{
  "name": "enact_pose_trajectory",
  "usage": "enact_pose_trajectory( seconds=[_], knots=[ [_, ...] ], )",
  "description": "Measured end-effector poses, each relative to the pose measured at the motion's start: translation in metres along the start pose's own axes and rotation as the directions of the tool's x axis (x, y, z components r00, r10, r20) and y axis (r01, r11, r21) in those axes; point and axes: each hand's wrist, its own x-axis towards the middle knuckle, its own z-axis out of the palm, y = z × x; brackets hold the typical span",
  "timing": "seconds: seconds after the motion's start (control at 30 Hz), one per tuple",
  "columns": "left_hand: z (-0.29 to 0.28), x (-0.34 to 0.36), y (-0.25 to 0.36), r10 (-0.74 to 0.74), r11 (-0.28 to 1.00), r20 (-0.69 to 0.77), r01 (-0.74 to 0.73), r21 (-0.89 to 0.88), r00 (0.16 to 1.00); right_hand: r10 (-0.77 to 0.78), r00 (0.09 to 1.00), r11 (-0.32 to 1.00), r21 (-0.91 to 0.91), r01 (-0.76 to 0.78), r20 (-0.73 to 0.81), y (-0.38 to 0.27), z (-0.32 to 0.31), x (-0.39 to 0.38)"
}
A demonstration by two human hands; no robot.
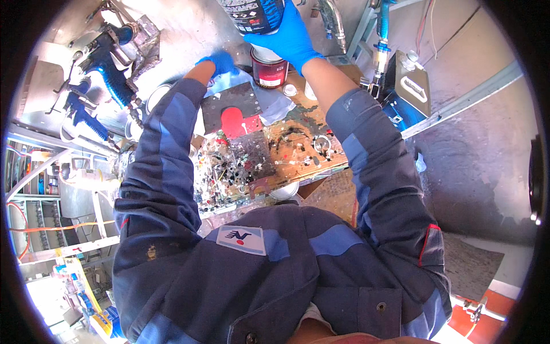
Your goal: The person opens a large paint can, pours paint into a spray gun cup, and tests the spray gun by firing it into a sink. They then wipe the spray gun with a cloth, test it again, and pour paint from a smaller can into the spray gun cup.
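My right hand (295, 39), in a blue glove, is wrapped round a dark can with a blue and white label (252, 14) at the top edge. The can is raised and its upper part is cut off by the frame. Just beneath it stands a dark red can (270, 75) with a light rim. My left hand (220, 62), also gloved in blue, is over a pale blue sheet (229, 80); its fingers are smeared and partly hidden. Near both hands lie a grey sheet with a red paint patch (238, 117) and a small white cap (290, 90).
The paint-spattered bench top (309, 137) spreads below the hands. Spray guns (109, 71) hang at the left. To the right are a rectangular metal can with a pale handle (409, 86) and a hanging air hose fitting (381, 54). A metal rail (464, 103) crosses the right side.
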Motion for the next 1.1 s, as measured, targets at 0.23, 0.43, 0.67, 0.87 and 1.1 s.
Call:
enact_pose_trajectory(
  seconds=[0.23, 0.43, 0.67, 0.87, 1.1],
  knots=[
    [0.066, -0.003, 0.022, -0.047, 0.98, -0.081, 0.03, -0.195, 0.996, 0.011, 0.999, 0.976, 0.218, -0.018, 0.033, -0.003, 0.012, 0.007],
    [0.025, -0.004, 0.006, -0.263, 0.952, -0.385, 0.173, -0.251, 0.885, -0.019, 1.0, 0.993, 0.113, 0.018, 0.008, 0.005, 0.015, 0.008],
    [-0.037, -0.05, -0.017, -0.244, 0.966, -0.49, 0.167, -0.197, 0.837, -0.045, 0.994, 0.951, 0.308, 0.01, 0.104, 0.022, 0.018, 0.009],
    [-0.062, -0.063, 0.032, -0.207, 0.279, -0.586, -0.527, -0.803, 0.784, 0.17, 0.982, 0.973, 0.146, -0.181, 0.082, 0.054, 0.008, -0.02],
    [-0.068, -0.058, 0.042, -0.282, 0.223, -0.727, -0.694, -0.684, 0.626, 0.304, 0.887, 0.93, 0.094, -0.356, 0.347, 0.073, -0.006, -0.045]
  ],
)
